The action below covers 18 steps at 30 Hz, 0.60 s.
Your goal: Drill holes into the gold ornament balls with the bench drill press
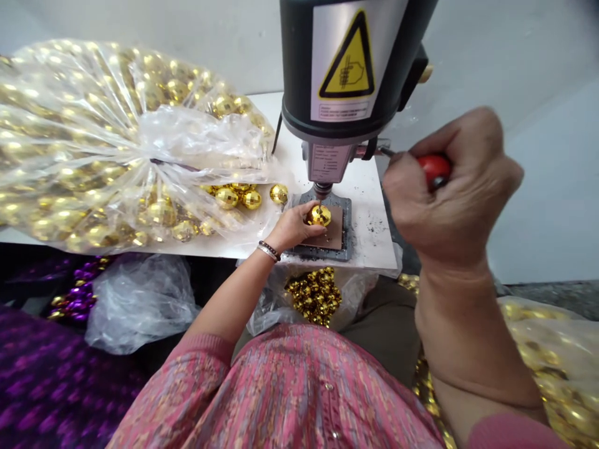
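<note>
With thumb and fingers, my left hand (pixel 296 226) grips a shiny gold faceted ball (pixel 320 216) on a brown board (pixel 334 236). The board lies on the grey metal base (pixel 347 218) of a drill press (pixel 299 93). Straight above the ball is the chuck (pixel 322 188), its bit reaching down to the ball's top; whether it has entered the ball I cannot tell. My right hand (pixel 456 187) is closed around the red knob (pixel 434 169) of the press's feed lever, at the machine's right side.
A big clear plastic bag (pixel 154 137) of gold balls covers the table's left side, with a few loose balls (pixel 253 199) by its edge. Dark shavings dot the white table (pixel 379 240). An open bag of gold balls (pixel 316 296) sits at my lap; another bag (pixel 561 368) stands right.
</note>
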Motion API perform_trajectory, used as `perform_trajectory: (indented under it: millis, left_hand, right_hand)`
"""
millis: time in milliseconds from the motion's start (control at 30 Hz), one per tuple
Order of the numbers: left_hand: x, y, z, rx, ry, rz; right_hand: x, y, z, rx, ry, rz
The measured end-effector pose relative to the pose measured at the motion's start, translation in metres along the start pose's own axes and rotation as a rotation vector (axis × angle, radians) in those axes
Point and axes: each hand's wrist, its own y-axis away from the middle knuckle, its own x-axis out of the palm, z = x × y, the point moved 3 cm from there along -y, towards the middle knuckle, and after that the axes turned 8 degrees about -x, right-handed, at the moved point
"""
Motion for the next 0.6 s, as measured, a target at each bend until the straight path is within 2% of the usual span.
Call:
perform_trajectory:
  millis: [200, 467, 600]
  left_hand:
    - [0.002, -0.002, 0.005, 0.041, -0.011, -0.011]
    - [0.004, -0.002, 0.007, 0.078, -0.017, -0.033]
    - [0.004, -0.002, 0.006, 0.075, 0.006, -0.056]
  right_hand:
    - [0.009, 0.039, -0.010, 0.014, 0.092, -0.056]
    - [0.022, 0.054, -0.021, -0.033, 0.066, -0.095]
    - [0.027, 0.060, -0.021, -0.091, 0.053, -0.194]
